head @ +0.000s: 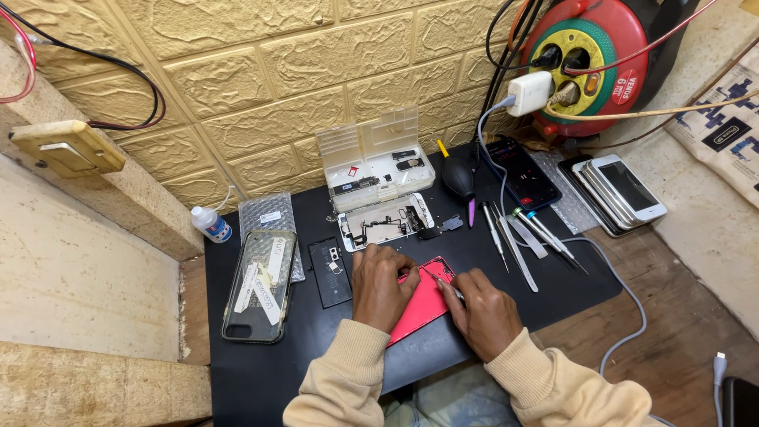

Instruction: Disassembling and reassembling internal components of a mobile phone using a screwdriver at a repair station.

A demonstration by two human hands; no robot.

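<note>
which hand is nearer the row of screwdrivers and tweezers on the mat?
Right. The right hand lies just below-left of the row of screwdrivers and tweezers; the left hand sits farther left, across the red phone.

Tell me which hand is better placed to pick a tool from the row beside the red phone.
Right. The right hand lies on the red phone's side nearest the row of tools, though it seems to hold a thin tool already. The left hand presses the phone down, farther away.
</note>
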